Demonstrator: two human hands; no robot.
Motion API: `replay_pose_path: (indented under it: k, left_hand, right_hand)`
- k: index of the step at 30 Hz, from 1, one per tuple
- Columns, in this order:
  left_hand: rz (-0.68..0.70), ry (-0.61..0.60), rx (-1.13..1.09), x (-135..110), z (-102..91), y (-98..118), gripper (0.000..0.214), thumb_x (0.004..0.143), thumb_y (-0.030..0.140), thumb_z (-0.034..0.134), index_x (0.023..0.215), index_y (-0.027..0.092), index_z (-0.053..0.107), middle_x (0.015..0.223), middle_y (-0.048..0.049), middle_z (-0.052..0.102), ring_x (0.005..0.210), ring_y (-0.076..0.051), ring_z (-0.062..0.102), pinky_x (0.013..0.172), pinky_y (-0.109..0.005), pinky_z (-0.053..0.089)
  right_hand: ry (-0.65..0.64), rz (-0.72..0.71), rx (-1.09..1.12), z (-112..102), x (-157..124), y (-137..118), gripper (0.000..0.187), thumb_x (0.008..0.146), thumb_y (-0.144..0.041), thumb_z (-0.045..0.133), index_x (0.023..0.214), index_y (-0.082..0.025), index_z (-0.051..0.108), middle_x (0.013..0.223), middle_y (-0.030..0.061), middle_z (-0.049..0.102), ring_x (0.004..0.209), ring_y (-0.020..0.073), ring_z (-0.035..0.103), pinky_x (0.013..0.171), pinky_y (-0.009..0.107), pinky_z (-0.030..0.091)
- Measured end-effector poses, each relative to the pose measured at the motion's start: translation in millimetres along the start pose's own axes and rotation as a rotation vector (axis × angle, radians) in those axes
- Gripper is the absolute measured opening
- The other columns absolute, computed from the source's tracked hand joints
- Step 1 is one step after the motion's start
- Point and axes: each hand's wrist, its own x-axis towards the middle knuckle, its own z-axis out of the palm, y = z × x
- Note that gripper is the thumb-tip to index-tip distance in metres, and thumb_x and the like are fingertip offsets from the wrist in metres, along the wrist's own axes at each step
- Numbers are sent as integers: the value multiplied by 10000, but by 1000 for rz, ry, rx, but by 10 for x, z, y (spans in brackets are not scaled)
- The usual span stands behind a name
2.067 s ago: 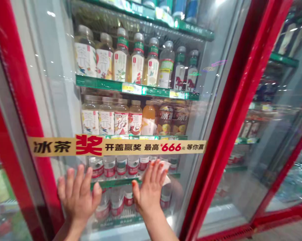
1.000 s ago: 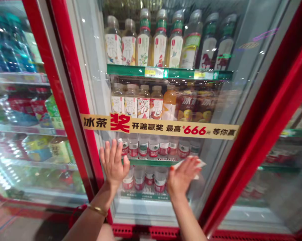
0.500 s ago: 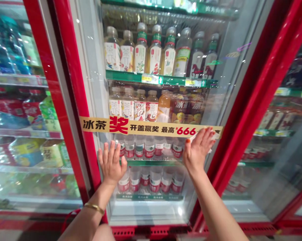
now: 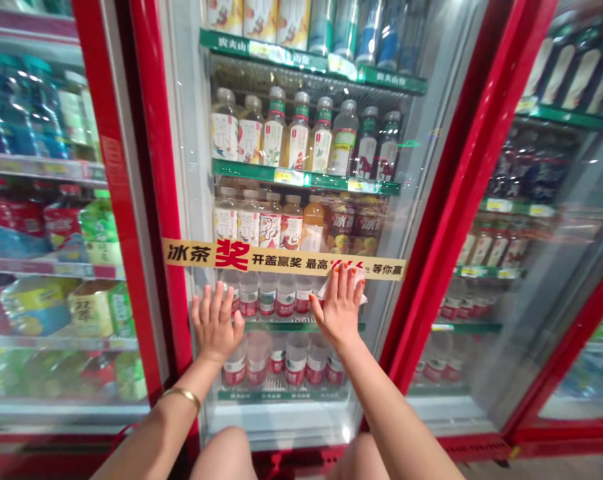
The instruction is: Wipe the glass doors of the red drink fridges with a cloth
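Note:
A glass fridge door point(image 4: 281, 423) with a red frame stands before me, with a yellow strip point(image 4: 286, 261) of printed characters stuck across it. My left hand point(image 4: 215, 323) lies flat on the glass below the strip's left part, fingers spread and holding nothing. With outstretched fingers, my right hand point(image 4: 339, 307) presses a white tissue point(image 4: 362, 288) to the glass at the strip's lower edge. Most of the tissue is hidden beneath that hand, which also covers part of the red print.
Behind the glass, bottled drinks point(image 4: 299, 143) fill shelves edged in green point(image 4: 301, 177). Another fridge with packed drinks point(image 4: 46, 300) stands to the left, and one more point(image 4: 486, 240) to the right. My knees point(image 4: 226, 453) are close to the door's bottom.
My right hand has slid left along the strip with the tissue, uncovering the strip's right end. My left hand stays on the glass. The view has tilted up and shifted right.

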Motion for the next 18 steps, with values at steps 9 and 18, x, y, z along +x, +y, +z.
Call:
replay_pose_path:
  k: [9, 18]
  left_hand:
    - [-1, 37, -33, 74, -72, 18, 835, 967, 212, 629, 1733, 309, 309, 1774, -93, 426, 1727, -230, 226, 1432, -504, 151]
    - [135, -155, -247, 575, -271, 1073, 690, 1079, 328, 245, 1757, 202, 215, 1788, -129, 395, 1654, -231, 409, 1292, -462, 477]
  right_hand:
    - [12, -133, 106, 14, -149, -365, 1031, 1057, -542, 591, 1768, -100, -12, 1833, 235, 135, 1738, 382, -21, 1381, 710, 71]
    - [-27, -314, 323, -50, 126, -847, 1000, 1011, -346, 571, 1760, -75, -33, 1844, 236, -12, 1735, 389, 10, 1354, 637, 305]
